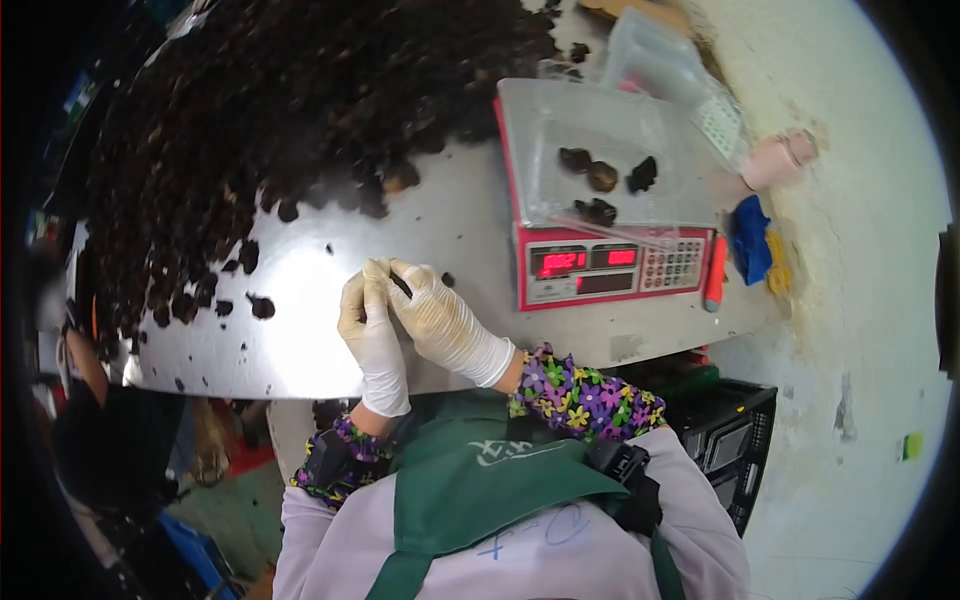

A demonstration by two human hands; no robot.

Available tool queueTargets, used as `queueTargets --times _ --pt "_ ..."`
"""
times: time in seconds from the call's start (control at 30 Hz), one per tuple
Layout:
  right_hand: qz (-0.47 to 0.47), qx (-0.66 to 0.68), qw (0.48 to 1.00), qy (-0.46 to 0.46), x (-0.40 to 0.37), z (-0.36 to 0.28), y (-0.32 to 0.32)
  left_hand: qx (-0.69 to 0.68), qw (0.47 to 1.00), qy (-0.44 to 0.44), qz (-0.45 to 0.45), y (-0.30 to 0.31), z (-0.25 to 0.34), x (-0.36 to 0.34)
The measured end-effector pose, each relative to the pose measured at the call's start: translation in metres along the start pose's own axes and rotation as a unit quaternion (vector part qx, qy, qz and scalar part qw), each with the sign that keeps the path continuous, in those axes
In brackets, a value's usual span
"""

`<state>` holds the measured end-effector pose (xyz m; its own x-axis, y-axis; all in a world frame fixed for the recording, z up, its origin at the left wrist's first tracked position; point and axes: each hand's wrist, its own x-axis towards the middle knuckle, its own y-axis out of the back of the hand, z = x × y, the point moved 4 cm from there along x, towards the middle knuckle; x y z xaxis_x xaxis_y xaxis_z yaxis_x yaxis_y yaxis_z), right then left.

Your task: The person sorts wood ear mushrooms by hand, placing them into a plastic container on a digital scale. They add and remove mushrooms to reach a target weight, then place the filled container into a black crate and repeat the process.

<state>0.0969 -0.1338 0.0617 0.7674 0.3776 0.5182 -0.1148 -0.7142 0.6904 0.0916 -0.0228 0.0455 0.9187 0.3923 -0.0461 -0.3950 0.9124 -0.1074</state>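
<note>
My left hand (374,340) and my right hand (445,325), both in off-white gloves, meet at the fingertips above the metal table (300,350). Between the pinched fingers shows a small dark brown piece (401,286), like a bit of dried mushroom; most of it is hidden. A large heap of similar dark pieces (270,100) covers the far left of the table. To the right stands a red digital scale (535,290) with lit red digits. Several dark pieces (602,177) lie in the clear plastic tray (540,205) on top of it.
Right of the scale lie an orange-handled tool (715,272), a blue cloth-like item (750,240) and a pink bottle (778,160). Clear plastic containers (655,60) stand behind it. A black crate (740,450) sits below the table edge, near the wall (850,300). At far left, another person's arm (88,368) shows.
</note>
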Motion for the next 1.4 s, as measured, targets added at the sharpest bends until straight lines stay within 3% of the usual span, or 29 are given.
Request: queueTargets --times 0.07,0.13,0.2,0.23,0.33,0.4,0.47,0.53,0.6,0.63,0.67,0.73,0.8,0.83,0.87,0.93,1.0,1.13,1.2,1.33,1.4 --pt "0.017 -0.008 1.0 0.009 0.015 -0.001 0.038 -0.004 0.998 -0.051 -0.04 -0.031 0.035 0.003" --pt "0.068 -0.068 0.995 0.035 0.034 0.0 0.096 0.013 0.982 -0.17 -0.082 -0.069 0.068 0.008" --pt "0.085 -0.12 0.989 0.018 0.043 0.013 0.143 -0.02 0.976 -0.186 -0.114 -0.114 0.096 0.007" --pt "0.098 -0.144 0.984 0.024 0.046 0.02 0.166 -0.025 0.963 -0.237 -0.128 -0.138 0.108 0.008" --pt "0.071 -0.186 0.98 -0.012 0.044 0.056 0.213 -0.061 0.955 -0.207 -0.205 -0.201 0.1 0.013" --pt "0.054 -0.182 0.981 -0.036 0.031 0.085 0.222 -0.007 0.956 -0.157 -0.249 -0.223 0.091 0.009" --pt "0.016 -0.113 0.992 -0.057 0.019 0.106 0.225 0.046 0.943 -0.178 -0.278 -0.226 0.085 0.011" --pt "-0.003 -0.108 0.99 -0.095 0.012 0.107 0.232 0.087 0.909 -0.327 -0.245 -0.218 0.091 0.014" --pt "0.013 -0.248 0.965 -0.089 0.005 0.08 0.238 0.096 0.906 -0.357 -0.205 -0.199 0.107 0.03" --pt "0.061 -0.241 0.967 -0.054 0.003 0.069 0.24 0.003 0.929 -0.295 -0.225 -0.19 0.116 0.042" --pt "0.086 -0.236 0.967 -0.029 0.002 0.051 0.237 0.074 0.901 -0.388 -0.178 -0.176 0.115 0.07" --pt "0.065 -0.123 0.99 0.01 -0.009 0.03 0.203 0.222 0.867 -0.441 -0.066 -0.15 0.095 0.14" --pt "0.027 -0.087 0.995 0.036 -0.024 0.0 0.162 0.444 0.792 -0.411 0.088 -0.112 0.063 0.208" --pt "0.008 -0.066 0.997 0.039 -0.033 -0.002 0.137 0.539 0.766 -0.328 0.122 -0.094 0.042 0.236" --pt "-0.017 -0.029 0.999 0.023 -0.039 -0.002 0.116 0.55 0.782 -0.278 0.095 -0.076 0.019 0.257" --pt "-0.037 0.029 0.999 0.009 -0.044 -0.003 0.089 0.562 0.792 -0.233 -0.046 -0.067 -0.012 0.247" --pt "-0.044 0.037 0.998 0.004 -0.043 -0.002 0.066 0.585 0.762 -0.261 -0.091 -0.069 -0.014 0.217" --pt "-0.061 0.056 0.997 0.007 -0.041 -0.006 0.043 0.467 0.762 -0.405 -0.194 -0.071 0.008 0.125" --pt "-0.06 0.076 0.995 -0.022 -0.041 -0.006 0.035 0.459 0.762 -0.38 -0.252 -0.06 0.022 0.079" --pt "-0.066 0.075 0.995 -0.021 -0.052 -0.007 0.026 0.535 0.739 -0.351 -0.211 -0.01 0.016 0.031" --pt "-0.055 0.048 0.996 -0.049 -0.059 -0.004 0.026 0.519 0.78 -0.327 -0.127 0.02 0.013 0.031"
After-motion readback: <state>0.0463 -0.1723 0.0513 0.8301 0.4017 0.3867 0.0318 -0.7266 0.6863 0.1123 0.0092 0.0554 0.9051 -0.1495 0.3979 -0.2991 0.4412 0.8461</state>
